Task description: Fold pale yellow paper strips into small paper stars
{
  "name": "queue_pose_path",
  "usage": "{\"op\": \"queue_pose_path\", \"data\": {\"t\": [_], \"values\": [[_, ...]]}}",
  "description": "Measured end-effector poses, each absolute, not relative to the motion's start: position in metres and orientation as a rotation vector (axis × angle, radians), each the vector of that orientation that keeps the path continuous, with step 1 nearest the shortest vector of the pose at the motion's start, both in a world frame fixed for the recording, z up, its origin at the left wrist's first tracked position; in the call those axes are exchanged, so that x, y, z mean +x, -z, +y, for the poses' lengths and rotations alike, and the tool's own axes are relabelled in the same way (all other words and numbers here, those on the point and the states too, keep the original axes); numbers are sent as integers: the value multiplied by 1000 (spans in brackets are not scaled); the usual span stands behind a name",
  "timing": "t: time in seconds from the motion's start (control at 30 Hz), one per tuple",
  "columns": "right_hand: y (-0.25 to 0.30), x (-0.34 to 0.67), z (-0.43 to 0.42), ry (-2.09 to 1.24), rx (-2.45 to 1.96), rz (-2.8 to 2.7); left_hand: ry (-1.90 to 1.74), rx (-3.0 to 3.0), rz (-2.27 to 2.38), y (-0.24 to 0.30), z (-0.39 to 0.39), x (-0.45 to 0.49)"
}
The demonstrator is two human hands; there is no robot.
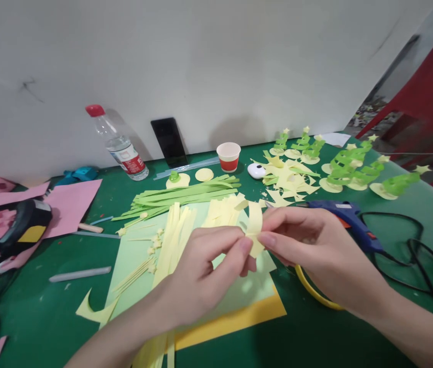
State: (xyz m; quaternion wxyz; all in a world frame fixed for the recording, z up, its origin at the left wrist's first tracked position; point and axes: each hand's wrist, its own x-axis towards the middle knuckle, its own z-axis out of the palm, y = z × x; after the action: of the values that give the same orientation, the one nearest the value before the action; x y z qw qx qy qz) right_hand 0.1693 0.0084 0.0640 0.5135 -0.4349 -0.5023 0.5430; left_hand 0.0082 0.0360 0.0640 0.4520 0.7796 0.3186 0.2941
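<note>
Between my two hands is a pale yellow paper strip (pixel 255 220), bent into a curve above my fingertips. My left hand (pixel 212 271) pinches its lower part between thumb and fingers. From the other side, my right hand (pixel 312 243) pinches the same strip near its bend. Below the hands lie light green paper sheets (pixel 235 294) over an orange-yellow sheet (pixel 235 317). Yellow paper strips (pixel 174 230) are spread on the sheets to the left, with small folded paper stars (pixel 155 243) beside them. A yellow scissors handle (pixel 312 289) shows partly under my right hand.
Green strips (pixel 185 194), a paper cup (pixel 228 156), a phone (pixel 169 142) and a bottle (pixel 122 148) line the back by the wall. Several spiral paper ornaments (pixel 350 166) stand at right, near paper scraps (pixel 289 176) and a blue glue gun (pixel 348 220) with a black cable. Pink paper (pixel 72 207) lies left.
</note>
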Motion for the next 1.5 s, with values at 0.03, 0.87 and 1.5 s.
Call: {"op": "queue_pose_path", "data": {"t": [0.03,0.87,1.5], "values": [[-65,169,8,-1187,-1060,-1272,-729,1895,792,-64,36,8],[-65,177,14,-203,-1027,-1862,-771,1354,794,-62,42,13],[-69,180,14,-1127,-1284,-1527,-880,1620,969,-63,43,12]]}}
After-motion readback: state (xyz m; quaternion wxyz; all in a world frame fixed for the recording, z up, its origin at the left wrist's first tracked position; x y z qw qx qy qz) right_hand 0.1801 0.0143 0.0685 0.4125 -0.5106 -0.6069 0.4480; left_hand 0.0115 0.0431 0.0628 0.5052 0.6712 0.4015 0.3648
